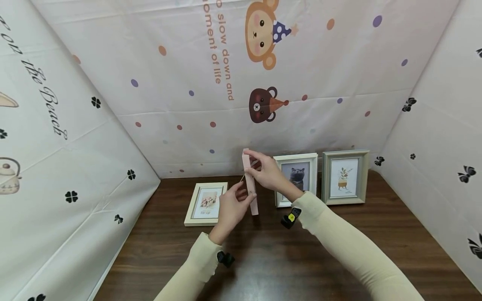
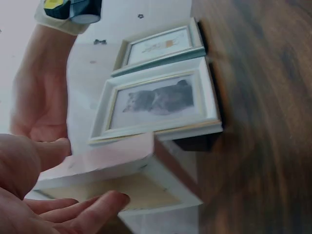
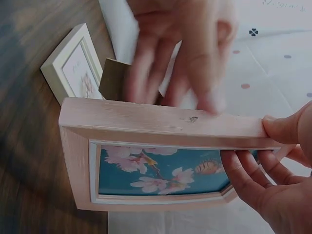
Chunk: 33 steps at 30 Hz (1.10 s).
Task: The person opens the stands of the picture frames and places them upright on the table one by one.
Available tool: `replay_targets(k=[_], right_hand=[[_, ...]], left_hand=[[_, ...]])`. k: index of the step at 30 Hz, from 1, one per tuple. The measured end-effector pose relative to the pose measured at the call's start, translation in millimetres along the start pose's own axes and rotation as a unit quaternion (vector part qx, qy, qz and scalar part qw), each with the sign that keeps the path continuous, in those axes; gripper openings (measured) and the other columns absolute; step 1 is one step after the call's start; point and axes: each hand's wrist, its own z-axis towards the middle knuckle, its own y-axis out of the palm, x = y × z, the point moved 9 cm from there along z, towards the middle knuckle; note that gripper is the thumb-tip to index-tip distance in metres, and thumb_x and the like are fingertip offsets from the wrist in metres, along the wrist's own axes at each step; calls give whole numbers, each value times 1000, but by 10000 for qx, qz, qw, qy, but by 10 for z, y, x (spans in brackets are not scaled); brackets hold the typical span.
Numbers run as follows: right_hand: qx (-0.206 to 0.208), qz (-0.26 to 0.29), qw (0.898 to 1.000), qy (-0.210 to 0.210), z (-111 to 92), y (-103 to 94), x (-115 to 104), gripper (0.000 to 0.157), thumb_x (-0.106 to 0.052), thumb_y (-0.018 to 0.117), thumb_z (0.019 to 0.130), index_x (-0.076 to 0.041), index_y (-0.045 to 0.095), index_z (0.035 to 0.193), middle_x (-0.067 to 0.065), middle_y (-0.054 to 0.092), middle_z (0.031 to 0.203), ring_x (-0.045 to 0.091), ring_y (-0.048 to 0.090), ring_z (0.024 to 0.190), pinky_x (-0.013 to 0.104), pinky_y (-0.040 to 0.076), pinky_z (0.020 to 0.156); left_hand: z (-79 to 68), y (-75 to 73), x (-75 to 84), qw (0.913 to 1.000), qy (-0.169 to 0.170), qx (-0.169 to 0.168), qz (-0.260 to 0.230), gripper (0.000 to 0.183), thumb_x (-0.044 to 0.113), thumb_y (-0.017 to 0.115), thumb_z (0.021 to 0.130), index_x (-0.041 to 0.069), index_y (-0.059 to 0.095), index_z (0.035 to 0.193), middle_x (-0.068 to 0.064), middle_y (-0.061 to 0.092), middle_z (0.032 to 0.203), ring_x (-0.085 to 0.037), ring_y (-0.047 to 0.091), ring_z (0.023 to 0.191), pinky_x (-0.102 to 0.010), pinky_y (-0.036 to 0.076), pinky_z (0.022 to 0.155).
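A pink picture frame (image 1: pixel 251 190) is held edge-on in the head view, with its picture side toward the right. Pink blossoms on blue (image 3: pixel 146 170) fill the picture in the right wrist view. My right hand (image 1: pixel 268 172) grips the frame's far end, thumb on the edge and fingers across the front. At the back is my left hand (image 1: pixel 232 205), its thumb by the frame's edge and its fingers loosely extended near the brown back stand (image 3: pixel 113 78). That stand sticks out from the back, partly hidden by the left fingers, which look blurred.
A cream frame (image 1: pixel 191 205) lies at the left on the dark wooden table (image 1: pixel 271 259). To the right, a white frame (image 1: pixel 314 167) with a cat picture and a grey-beige frame (image 1: pixel 363 179) with a plant picture stand upright. Printed cloth (image 1: pixel 180 75) hangs behind.
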Motion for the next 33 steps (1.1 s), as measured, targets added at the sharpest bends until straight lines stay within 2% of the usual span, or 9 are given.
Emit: replay_targets(k=[3,7,11,14,22,29,33], right_hand=[[29,-6,10000,70,-1,40,-9,58,-8,73,96,-10,53,150,15,66,119,29,68,99,39,59,80],[57,-120,9999,108,-11,92,-31,59,-9,74,96,-11,52,151,13,65,118,27,68,98,37,59,78],[27,-214,9997,142,-30,127,-55,59,-9,73,96,-12,52,151,13,65,116,26,68,96,37,58,76],[23,-246,9996,148,-41,142,-59,58,-8,73,96,-11,52,151,13,65,115,26,68,95,37,58,76],[37,-256,9996,142,-38,153,-41,57,-8,72,97,-11,53,150,12,65,115,26,68,96,37,58,77],[-122,-205,9997,-97,-58,177,-22,51,-13,69,100,-10,54,148,12,65,112,28,68,97,45,58,85],[-147,-99,9998,-120,-92,161,65,53,-18,64,104,-10,47,154,18,64,124,35,68,106,50,56,90]], left_hand=[[-8,77,-95,9991,-345,-232,104,56,19,83,89,-7,60,134,-22,74,111,-27,76,96,-33,61,76],[-10,88,-179,9982,-563,-133,168,45,19,84,87,0,65,123,-18,76,105,-24,76,92,-33,62,74],[-7,70,-188,9982,-522,-6,302,32,18,86,85,4,67,107,-13,77,95,-22,76,86,-32,62,72],[-8,67,-205,9977,-544,1,400,30,19,87,84,5,66,102,-11,77,91,-20,76,84,-32,61,71],[2,69,-234,9971,-644,-66,388,29,18,86,85,6,65,101,-10,77,90,-19,76,83,-32,61,70],[9,68,-261,9971,-607,-418,169,28,9,85,85,3,63,101,-11,76,87,-20,74,81,-30,61,68],[30,24,-304,9969,-605,-499,31,29,6,84,86,0,63,104,-15,77,92,-23,76,84,-32,61,69]])
